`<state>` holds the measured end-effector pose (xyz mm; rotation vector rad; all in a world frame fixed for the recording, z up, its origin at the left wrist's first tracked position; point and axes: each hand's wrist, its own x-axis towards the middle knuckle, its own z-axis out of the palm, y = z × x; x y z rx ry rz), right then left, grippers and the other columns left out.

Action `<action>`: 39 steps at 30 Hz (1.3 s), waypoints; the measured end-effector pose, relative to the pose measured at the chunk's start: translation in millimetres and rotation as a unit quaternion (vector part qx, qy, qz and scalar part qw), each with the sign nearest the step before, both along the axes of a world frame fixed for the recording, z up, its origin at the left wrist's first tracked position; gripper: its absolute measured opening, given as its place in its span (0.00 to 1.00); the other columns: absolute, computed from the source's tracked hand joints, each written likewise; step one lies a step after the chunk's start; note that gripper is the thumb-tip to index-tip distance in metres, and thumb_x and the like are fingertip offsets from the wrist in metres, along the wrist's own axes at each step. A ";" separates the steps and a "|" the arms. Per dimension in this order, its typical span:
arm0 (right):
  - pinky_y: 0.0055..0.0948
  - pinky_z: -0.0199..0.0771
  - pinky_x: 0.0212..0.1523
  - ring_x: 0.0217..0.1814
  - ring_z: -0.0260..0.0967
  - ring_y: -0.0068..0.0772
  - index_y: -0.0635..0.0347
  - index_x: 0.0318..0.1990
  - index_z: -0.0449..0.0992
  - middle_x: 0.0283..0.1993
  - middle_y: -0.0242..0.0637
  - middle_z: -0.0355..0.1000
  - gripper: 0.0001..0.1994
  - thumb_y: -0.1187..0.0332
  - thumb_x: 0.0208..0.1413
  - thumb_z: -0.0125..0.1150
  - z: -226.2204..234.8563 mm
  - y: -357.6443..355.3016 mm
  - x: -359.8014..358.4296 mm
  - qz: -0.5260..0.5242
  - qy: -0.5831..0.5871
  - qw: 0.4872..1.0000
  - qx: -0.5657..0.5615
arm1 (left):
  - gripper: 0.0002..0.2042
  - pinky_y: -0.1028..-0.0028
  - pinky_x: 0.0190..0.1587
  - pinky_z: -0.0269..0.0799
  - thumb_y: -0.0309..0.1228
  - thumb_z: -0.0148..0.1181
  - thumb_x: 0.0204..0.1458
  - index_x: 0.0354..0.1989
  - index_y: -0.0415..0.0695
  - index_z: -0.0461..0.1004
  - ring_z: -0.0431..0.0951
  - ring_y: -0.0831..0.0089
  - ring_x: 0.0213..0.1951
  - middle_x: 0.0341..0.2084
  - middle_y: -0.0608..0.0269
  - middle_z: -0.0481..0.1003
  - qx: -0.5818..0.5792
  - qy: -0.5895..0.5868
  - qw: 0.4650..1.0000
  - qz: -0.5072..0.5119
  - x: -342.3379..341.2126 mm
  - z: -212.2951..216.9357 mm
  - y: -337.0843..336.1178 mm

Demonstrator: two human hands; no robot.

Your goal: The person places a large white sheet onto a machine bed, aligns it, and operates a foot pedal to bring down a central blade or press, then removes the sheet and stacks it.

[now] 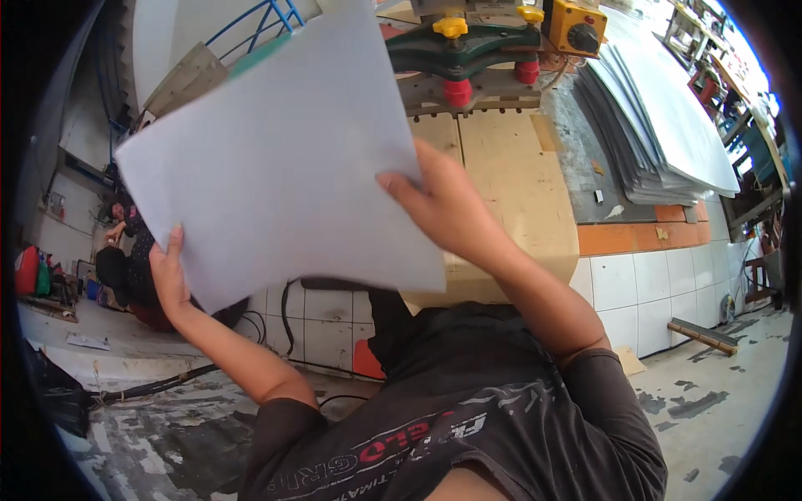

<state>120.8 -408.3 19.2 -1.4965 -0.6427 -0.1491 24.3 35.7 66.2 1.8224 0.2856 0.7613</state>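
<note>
White sheet (276, 167), one, large, slightly bowed: raised nearest my remote view, spanning between both hands. Left hand (170, 275): gripping its near left edge, thumb on the face. Right hand (447, 204): pinching its right edge, thumb over the face; I see its other fingers only in part. Beige work surface (514, 192): beyond the right hand. Green machine frame (480, 48), yellow knobs (449, 27) on top: far. Stacked sheets (668, 125), pale: far right.
</note>
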 end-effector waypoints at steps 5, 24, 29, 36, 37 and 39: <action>0.37 0.78 0.51 0.47 0.78 0.36 0.71 0.60 0.70 0.48 0.49 0.79 0.18 0.71 0.67 0.58 -45.8 5.0 -41.8 0.096 0.193 0.976 0.040 | 0.22 0.72 0.48 0.73 0.38 0.66 0.62 0.55 0.32 0.76 0.78 0.74 0.41 0.44 0.59 0.80 0.062 0.229 0.969 -0.068 2.0 -7.5 36.9; 0.32 0.81 0.47 0.46 0.79 0.29 0.68 0.60 0.68 0.49 0.41 0.78 0.17 0.73 0.67 0.56 -90.4 -59.0 -71.6 0.098 0.440 0.873 0.187 | 0.21 0.70 0.50 0.76 0.35 0.66 0.59 0.54 0.31 0.76 0.81 0.69 0.43 0.44 0.54 0.81 0.037 0.351 0.918 -0.178 87.5 -46.6 -7.9; 0.29 0.80 0.48 0.45 0.79 0.27 0.71 0.60 0.69 0.49 0.42 0.79 0.17 0.74 0.66 0.57 -85.2 -108.8 -63.2 0.058 0.404 0.894 0.187 | 0.24 0.69 0.51 0.79 0.35 0.68 0.59 0.57 0.29 0.73 0.83 0.66 0.45 0.46 0.50 0.81 -0.057 0.393 0.875 -0.277 114.2 -52.2 -46.8; 0.29 0.81 0.43 0.41 0.80 0.34 0.77 0.63 0.68 0.47 0.49 0.79 0.28 0.69 0.58 0.65 -65.0 -193.8 7.7 -0.126 0.320 0.939 -0.016 | 0.28 0.68 0.49 0.81 0.36 0.68 0.60 0.61 0.28 0.68 0.83 0.66 0.46 0.49 0.49 0.79 -0.115 0.379 0.846 -0.357 160.3 -86.2 -104.1; 0.28 0.81 0.43 0.41 0.81 0.35 0.78 0.63 0.68 0.47 0.50 0.79 0.29 0.69 0.57 0.65 -51.7 -195.9 17.0 -0.169 0.324 0.930 -0.039 | 0.28 0.68 0.49 0.81 0.36 0.68 0.60 0.61 0.28 0.68 0.83 0.66 0.46 0.49 0.49 0.79 -0.116 0.379 0.846 -0.356 167.0 -90.8 -112.4; 0.30 0.80 0.45 0.45 0.79 0.36 0.78 0.65 0.67 0.48 0.51 0.78 0.31 0.67 0.57 0.66 -44.7 -209.7 46.9 -0.175 0.312 0.930 -0.089 | 0.27 0.68 0.47 0.81 0.36 0.68 0.60 0.60 0.28 0.69 0.83 0.66 0.47 0.49 0.49 0.79 -0.089 0.348 0.872 -0.332 185.1 -100.5 -132.6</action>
